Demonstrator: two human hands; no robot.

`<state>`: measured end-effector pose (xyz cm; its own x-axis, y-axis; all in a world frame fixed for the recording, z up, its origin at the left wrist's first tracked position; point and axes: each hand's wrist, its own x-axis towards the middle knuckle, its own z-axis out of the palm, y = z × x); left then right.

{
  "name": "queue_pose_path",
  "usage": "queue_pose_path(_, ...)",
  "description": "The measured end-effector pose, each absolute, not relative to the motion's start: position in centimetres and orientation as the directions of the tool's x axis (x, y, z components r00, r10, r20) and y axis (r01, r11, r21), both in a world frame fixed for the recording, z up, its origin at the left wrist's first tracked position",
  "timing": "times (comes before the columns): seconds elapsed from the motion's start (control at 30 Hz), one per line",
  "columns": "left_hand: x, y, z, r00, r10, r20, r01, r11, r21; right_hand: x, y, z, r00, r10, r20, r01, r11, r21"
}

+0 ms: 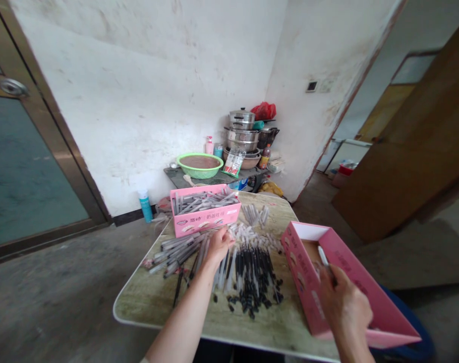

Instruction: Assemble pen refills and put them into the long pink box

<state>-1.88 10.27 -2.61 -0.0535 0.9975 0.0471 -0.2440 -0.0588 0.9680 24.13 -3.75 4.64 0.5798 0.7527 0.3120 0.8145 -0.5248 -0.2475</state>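
Note:
My right hand [345, 300] is closed around a pen [323, 256] with a whitish tip, held over the pink box [356, 262] at the right. That box's brown inside shows past the pen. Over the middle of the table my left hand [219, 245] has its fingers pinched together; what they hold, if anything, is too small to make out. Beside it lie clear pen caps [246, 234]. Just below are black pen refills [254, 269] with black ends. To the left is a pile of greyish pen barrels [180, 252], and behind them a second pink box [207, 219] full of similar barrels.
The table [138, 302] has a pale rim. Behind it, a low dark shelf [176, 176] carries a green basin [200, 171], stacked steel pots [241, 131] and bottles. A blue spray can [145, 205] stands on the floor. Doors are at left and right.

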Motion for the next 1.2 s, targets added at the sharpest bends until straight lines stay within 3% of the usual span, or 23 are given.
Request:
queue_pose_path(0.07,-1.3,11.1,-3.3,-0.052,0.997,0.062,-0.248,-0.073,0.966,26.6,-3.3,5.5,0.629,0.732,0.264,0.777,-0.604,-0.177)
queue_pose_path(0.17,-1.6,11.1,-4.1,-0.08,0.993,0.089,-0.248,-0.106,0.963,28.0,-3.2,5.1,0.596,0.758,0.267,0.803,-0.573,-0.165)
queue_pose_path(0.3,-3.1,8.8,-4.6,-0.101,0.975,0.197,-0.253,-0.217,0.943,24.9,-3.6,3.7,0.458,0.721,0.52,0.888,-0.354,-0.292)
queue_pose_path(0.37,-3.8,7.3,-4.6,-0.134,0.965,0.226,-0.252,-0.254,0.934,21.8,-3.7,3.0,0.384,0.735,0.558,0.903,-0.172,-0.395)
queue_pose_path(0.47,-4.7,5.2,-4.3,-0.205,0.958,0.202,-0.234,-0.249,0.94,16.5,-2.9,1.7,0.21,0.896,0.391,0.868,0.013,-0.496)
queue_pose_path(0.6,-5.3,3.9,-3.7,-0.246,0.951,0.185,-0.221,-0.241,0.945,10.7,-0.4,-0.8,0.108,0.988,0.109,0.916,-0.056,-0.396)
queue_pose_path(0.77,-5.3,3.6,-3.4,-0.235,0.951,0.203,-0.192,-0.25,0.949,7.3,2.1,-2.8,0.126,0.991,0.039,0.917,-0.101,-0.387)
queue_pose_path(0.93,-5.2,3.5,-3.7,-0.235,0.954,0.189,-0.204,-0.238,0.949,7.3,2.8,-2.3,0.155,0.988,0.026,0.848,-0.12,-0.517)
queue_pose_path(1.03,-5.2,3.3,-2.9,-0.219,0.965,0.143,-0.242,-0.196,0.95,8.3,1.9,-1.1,0.107,0.994,0.008,0.753,-0.076,-0.653)
queue_pose_path(1.1,-5.0,2.9,-1.9,-0.142,0.985,0.094,-0.32,-0.136,0.937,9.1,0.6,-0.3,0.024,0.999,-0.043,0.595,-0.049,-0.802)
queue_pose_path(1.17,-4.7,2.2,-0.6,0.021,0.998,0.057,-0.431,-0.043,0.901,9.7,-1.0,0.2,-0.129,0.982,-0.137,0.224,-0.106,-0.969)
queue_pose_path(1.2,-4.4,1.8,0.0,0.11,0.992,0.055,-0.481,0.004,0.877,10.0,-1.7,0.3,-0.22,0.961,-0.166,-0.006,-0.172,-0.985)
